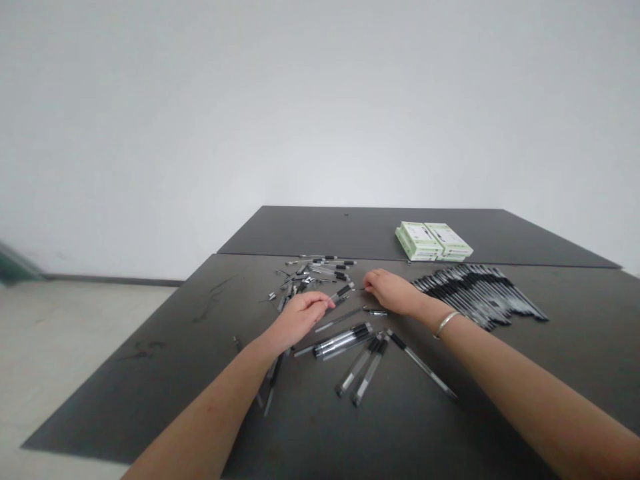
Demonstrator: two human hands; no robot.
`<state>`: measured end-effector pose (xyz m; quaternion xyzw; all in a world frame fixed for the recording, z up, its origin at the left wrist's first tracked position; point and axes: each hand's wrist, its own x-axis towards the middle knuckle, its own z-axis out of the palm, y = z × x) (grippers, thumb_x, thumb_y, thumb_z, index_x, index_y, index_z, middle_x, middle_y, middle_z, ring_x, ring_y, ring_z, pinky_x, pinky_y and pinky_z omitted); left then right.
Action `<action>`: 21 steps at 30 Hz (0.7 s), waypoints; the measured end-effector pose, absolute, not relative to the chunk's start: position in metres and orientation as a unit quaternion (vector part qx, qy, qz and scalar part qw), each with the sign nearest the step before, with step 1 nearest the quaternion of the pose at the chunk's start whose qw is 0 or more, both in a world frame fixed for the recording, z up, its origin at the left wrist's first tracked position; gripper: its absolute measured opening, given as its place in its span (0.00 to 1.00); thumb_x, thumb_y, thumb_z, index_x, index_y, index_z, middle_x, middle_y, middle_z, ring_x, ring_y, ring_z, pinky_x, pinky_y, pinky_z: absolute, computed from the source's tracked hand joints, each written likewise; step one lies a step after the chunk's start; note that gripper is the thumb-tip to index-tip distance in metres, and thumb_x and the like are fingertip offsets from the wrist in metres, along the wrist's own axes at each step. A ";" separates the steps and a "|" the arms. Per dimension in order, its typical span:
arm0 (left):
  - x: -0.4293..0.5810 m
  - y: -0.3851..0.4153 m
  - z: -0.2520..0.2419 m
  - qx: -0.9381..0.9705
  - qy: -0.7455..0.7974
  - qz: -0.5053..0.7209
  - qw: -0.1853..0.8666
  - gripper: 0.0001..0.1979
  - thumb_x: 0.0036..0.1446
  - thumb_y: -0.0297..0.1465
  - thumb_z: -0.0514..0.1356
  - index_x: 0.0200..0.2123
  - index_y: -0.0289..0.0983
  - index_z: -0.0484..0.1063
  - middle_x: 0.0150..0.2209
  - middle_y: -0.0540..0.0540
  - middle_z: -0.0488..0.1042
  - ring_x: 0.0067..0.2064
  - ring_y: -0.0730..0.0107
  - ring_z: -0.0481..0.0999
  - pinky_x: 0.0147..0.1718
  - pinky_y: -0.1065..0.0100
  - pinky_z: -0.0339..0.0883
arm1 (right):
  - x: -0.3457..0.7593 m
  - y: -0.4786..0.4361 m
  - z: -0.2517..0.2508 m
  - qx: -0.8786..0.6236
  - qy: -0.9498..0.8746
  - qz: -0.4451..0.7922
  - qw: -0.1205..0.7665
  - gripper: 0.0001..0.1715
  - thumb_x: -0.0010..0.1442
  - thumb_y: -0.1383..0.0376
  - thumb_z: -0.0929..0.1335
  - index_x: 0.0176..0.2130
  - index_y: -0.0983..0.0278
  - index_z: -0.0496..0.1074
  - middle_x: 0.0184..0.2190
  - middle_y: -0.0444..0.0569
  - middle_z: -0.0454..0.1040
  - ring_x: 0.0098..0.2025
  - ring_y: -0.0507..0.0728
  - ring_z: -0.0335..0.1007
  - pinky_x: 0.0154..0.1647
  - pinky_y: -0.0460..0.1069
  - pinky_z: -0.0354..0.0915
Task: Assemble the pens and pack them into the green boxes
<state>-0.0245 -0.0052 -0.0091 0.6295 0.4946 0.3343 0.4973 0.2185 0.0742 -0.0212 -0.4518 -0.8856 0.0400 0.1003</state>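
Both forearms stretch out low over the dark table point(150, 320), palms down. The left hand point(300, 319) is curled, fingertips drawn together. The right hand point(393, 292), with a bangle point(447, 323) on its wrist, is curled too, near the far scatter of pen parts point(320, 272). Whether either hand pinches anything is too small to tell. The loose pens point(345, 338) lie between the wrists. A row of pens point(480, 291) lies to the right, with green-white boxes point(434, 241) beyond it.
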 end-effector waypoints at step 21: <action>-0.025 -0.009 -0.008 0.676 0.482 0.337 0.445 0.17 0.57 0.41 0.58 0.40 0.35 0.78 0.15 0.55 0.59 0.21 0.72 0.61 0.23 0.72 0.55 | 0.217 0.011 0.002 -0.369 -0.459 0.504 0.632 0.14 0.58 0.55 0.69 0.34 0.60 0.63 0.29 0.44 0.75 0.25 0.51 0.71 0.23 0.45 0.62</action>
